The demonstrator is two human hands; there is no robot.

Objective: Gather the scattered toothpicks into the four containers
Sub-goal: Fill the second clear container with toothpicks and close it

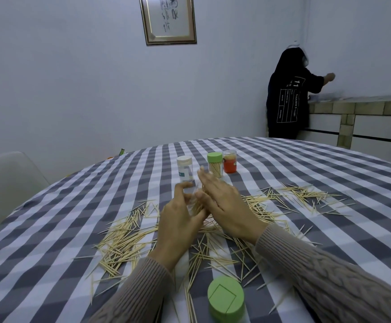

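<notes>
Green lid (226,299) nearest; left hand (178,226) grips clear container (191,201), right hand (227,207) flat.

Left hand (178,220) curled in a grip, thumb up; right hand (222,206) beside it, fingers straight, both forearms sleeved.

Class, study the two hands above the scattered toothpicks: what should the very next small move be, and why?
Probably ease the bunch of toothpicks down into the clear container that the left hand holds. The right hand is already at its mouth, and the green lid lies off nearby, so closing comes later.
</notes>
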